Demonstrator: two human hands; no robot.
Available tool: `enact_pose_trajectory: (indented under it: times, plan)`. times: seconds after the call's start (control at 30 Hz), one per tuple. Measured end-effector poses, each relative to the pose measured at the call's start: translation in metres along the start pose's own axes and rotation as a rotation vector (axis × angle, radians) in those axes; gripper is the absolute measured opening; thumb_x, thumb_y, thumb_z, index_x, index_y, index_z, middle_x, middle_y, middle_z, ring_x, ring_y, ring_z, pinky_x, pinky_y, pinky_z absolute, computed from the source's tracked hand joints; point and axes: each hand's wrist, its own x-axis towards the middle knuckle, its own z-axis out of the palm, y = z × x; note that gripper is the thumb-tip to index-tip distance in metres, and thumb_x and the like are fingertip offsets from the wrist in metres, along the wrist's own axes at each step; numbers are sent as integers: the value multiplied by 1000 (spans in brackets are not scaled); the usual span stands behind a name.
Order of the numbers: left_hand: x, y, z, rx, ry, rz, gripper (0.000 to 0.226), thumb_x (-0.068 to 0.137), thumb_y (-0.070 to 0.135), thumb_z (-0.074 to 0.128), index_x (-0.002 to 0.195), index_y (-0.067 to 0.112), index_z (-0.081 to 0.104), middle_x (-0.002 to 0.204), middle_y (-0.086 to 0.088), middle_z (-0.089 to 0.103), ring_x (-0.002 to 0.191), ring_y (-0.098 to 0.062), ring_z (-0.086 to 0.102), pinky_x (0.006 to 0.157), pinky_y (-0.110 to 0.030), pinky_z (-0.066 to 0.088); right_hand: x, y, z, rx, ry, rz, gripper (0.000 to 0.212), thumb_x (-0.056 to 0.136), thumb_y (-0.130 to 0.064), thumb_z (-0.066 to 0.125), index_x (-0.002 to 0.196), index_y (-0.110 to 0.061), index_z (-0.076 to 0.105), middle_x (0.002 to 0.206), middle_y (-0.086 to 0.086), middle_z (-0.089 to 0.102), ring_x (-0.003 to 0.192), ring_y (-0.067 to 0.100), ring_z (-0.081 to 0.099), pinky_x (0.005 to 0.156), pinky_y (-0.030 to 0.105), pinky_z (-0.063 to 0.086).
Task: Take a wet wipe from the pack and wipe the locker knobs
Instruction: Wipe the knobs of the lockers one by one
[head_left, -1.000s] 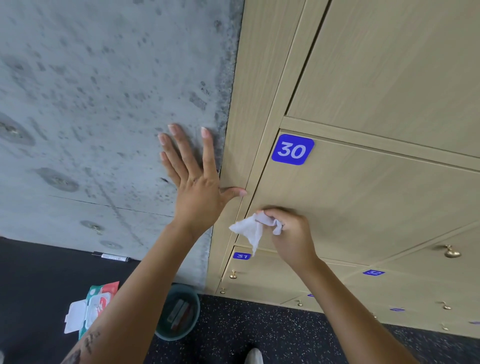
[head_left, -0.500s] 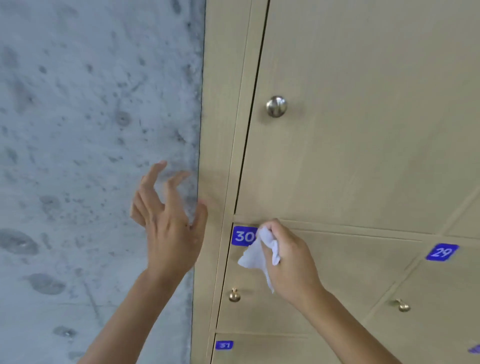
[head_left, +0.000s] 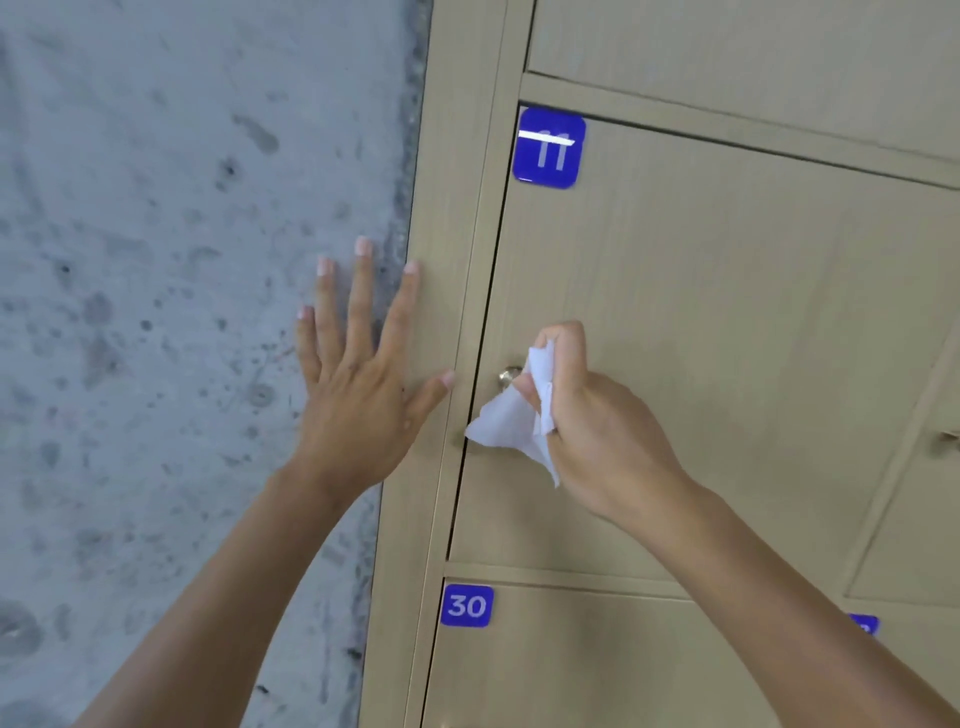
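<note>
A crumpled white wet wipe (head_left: 511, 418) is gripped in my right hand (head_left: 597, 426), which presses it against the right side of a small metal knob (head_left: 508, 375) on the locker door labelled 11 (head_left: 549, 148). Only the knob's left part shows past the wipe and fingers. My left hand (head_left: 363, 374) lies flat with fingers spread, on the concrete wall and the locker's left frame, just left of the knob. The wipe pack is out of view.
Grey concrete wall (head_left: 156, 260) fills the left. Pale wooden lockers fill the right. The door labelled 30 (head_left: 466, 605) lies below, another knob (head_left: 949, 437) shows at the right edge, and a blue label (head_left: 863, 625) peeks from behind my right forearm.
The view rose from door 30 to door 11. My right hand lifted the wipe up to door 11's knob. My left hand went from raised and curled to flat against the wall and frame.
</note>
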Motion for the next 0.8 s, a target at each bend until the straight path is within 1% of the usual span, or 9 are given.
enact_pose_trajectory:
  times: [0.13, 0.2, 0.27, 0.37, 0.43, 0.53, 0.67, 0.73, 0.8]
  plan:
    - [1, -5, 7, 39, -11, 19, 88, 99, 69, 34, 166, 26, -3, 173, -12, -17, 157, -39, -21, 124, -59, -8, 9, -1, 6, 5, -42, 26, 57, 85, -5, 49, 126, -27, 16, 111, -23, 63, 75, 27, 63, 58, 33, 50]
    - [2, -7, 9, 53, -10, 27, 87, 99, 69, 32, 165, 26, -5, 173, -13, -18, 157, -39, -23, 123, -59, -10, 15, 0, 10, 94, -49, 52, 37, 88, -6, 45, 119, -23, 31, 102, -11, 70, 82, 23, 65, 62, 37, 54]
    - [3, -8, 10, 65, -5, 29, 87, 99, 69, 31, 165, 26, -5, 173, -13, -18, 156, -39, -23, 123, -58, -12, 21, -3, 15, 267, -30, 108, 4, 94, -9, 39, 97, -10, 41, 74, 6, 67, 69, 13, 58, 58, 36, 46]
    - [4, -9, 10, 65, -3, 38, 87, 98, 68, 33, 166, 25, -3, 173, -14, -16, 157, -40, -21, 123, -57, -13, 30, 0, 19, 275, 62, 80, 9, 85, 3, 38, 81, -5, 39, 51, -2, 42, 52, 12, 31, 46, 25, 26]
    - [3, -9, 10, 61, -1, 35, 89, 98, 67, 36, 166, 24, -2, 173, -15, -14, 157, -42, -19, 123, -57, -12, 29, 6, 19, 333, 69, 53, 14, 86, -1, 35, 84, -8, 46, 62, -7, 52, 57, 13, 41, 51, 28, 34]
    - [3, -9, 10, 67, 0, 40, 89, 98, 68, 35, 166, 24, -2, 173, -17, -14, 157, -44, -18, 122, -57, -13, 20, 7, 17, 494, -74, 16, 19, 102, -17, 31, 95, -15, 49, 75, -2, 73, 66, 20, 64, 68, 37, 52]
    - [3, -9, 10, 64, 12, 45, 89, 98, 68, 36, 166, 24, -2, 173, -17, -13, 157, -45, -17, 122, -57, -13, 24, 0, 23, 270, 38, 49, 13, 95, -11, 42, 106, -15, 50, 83, 0, 64, 70, 16, 58, 60, 35, 46]
    - [3, -9, 10, 59, 20, 45, 89, 98, 68, 37, 166, 23, 0, 173, -17, -12, 157, -45, -16, 122, -58, -13, 29, -2, 29, 208, 116, 87, 8, 94, -12, 44, 91, -18, 48, 72, -2, 54, 59, 12, 47, 51, 30, 35]
    - [3, -9, 10, 53, 22, 50, 89, 98, 67, 38, 166, 23, 1, 173, -18, -10, 157, -46, -14, 122, -58, -12, 32, -5, 33, 254, 182, 159, 28, 91, -3, 42, 72, -23, 39, 59, -7, 45, 50, 7, 39, 45, 26, 30]
